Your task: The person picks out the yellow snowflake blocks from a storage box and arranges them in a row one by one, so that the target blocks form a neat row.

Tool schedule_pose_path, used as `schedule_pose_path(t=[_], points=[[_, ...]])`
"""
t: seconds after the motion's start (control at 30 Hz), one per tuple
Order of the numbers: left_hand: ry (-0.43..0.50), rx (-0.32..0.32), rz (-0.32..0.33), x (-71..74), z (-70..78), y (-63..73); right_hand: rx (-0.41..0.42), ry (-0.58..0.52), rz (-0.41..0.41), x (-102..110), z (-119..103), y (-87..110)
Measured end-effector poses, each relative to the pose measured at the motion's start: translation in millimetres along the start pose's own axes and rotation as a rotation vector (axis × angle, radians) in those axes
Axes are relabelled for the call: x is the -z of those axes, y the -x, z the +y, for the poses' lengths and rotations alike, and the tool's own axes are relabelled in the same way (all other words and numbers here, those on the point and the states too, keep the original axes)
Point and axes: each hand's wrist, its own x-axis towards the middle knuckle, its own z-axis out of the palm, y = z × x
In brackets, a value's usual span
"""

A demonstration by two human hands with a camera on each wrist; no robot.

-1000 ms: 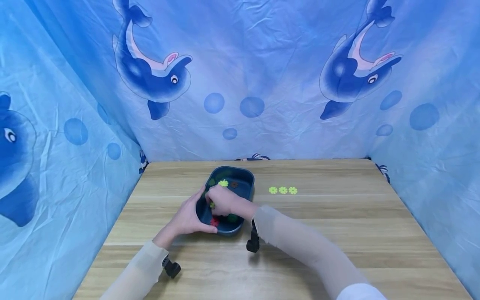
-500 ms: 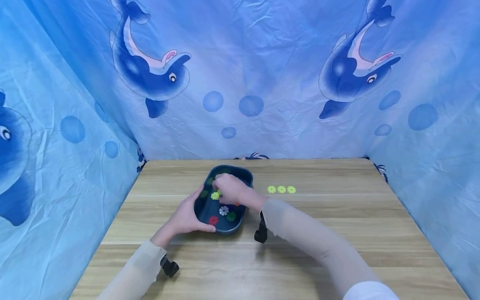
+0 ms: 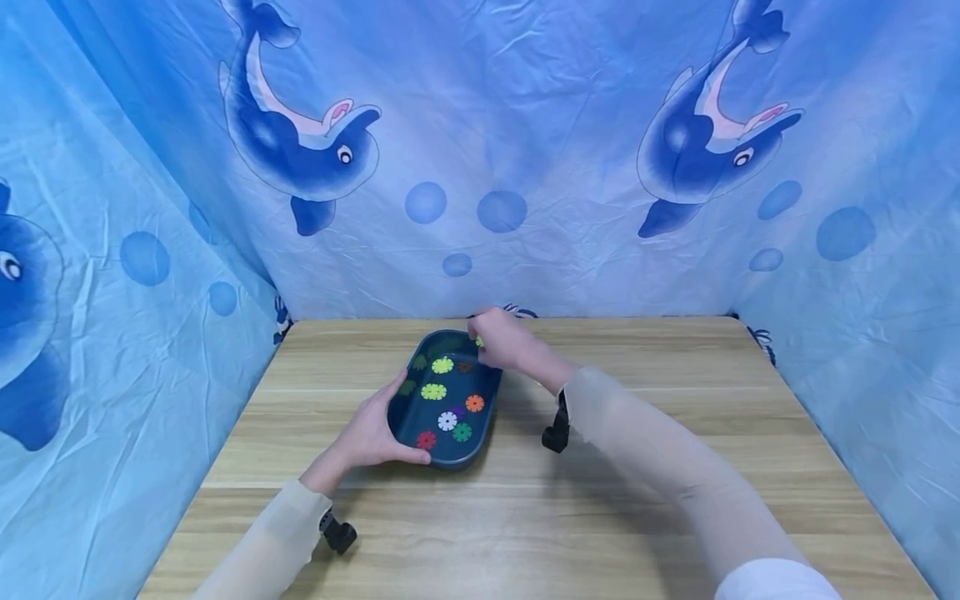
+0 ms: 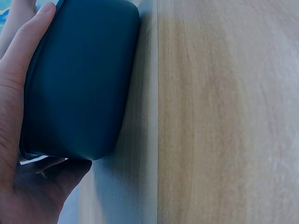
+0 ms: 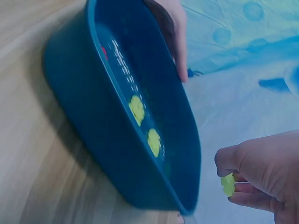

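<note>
A dark blue plastic bin (image 3: 450,464) stands on the table, holding small flower-shaped discs. My left hand (image 3: 369,429) grips its left side, thumb along the near rim and fingers at the outer wall. Between thumb and fingers my right hand (image 3: 506,337) pinches a yellow-green flower disc (image 5: 228,185), just above the bin's far right corner. Inside lie more yellow-green discs (image 3: 433,392), plus an orange disc (image 3: 475,403), a white disc (image 3: 447,421), a green disc (image 3: 462,432), a red disc (image 3: 426,440) and a brown disc (image 3: 465,367). A purple disc (image 3: 458,412) is partly covered.
The wooden table (image 3: 465,533) reaches back to a blue dolphin-print curtain (image 3: 585,167), which also hangs at both sides. My right wrist and forearm hide the spot right of the bin where three yellow-green discs lay in a row.
My right hand has risen from inside the bin and moved back and right, carrying a yellow-green disc. More discs in the bin now show. My left hand keeps its grip on the bin.
</note>
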Motion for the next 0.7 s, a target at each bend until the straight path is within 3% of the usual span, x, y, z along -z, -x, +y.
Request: schedule_pose_path(t=[0.2, 0.7], points=[[-0.001, -0.009, 0.006, -2.7, -0.5, -1.1, -0.057, -0.045, -0.008, 10, 23, 11.9], [-0.011, -0.017, 0.000, -2.0, -0.8, 0.6, -0.082, -0.062, -0.005, 17, 62, 30.5]])
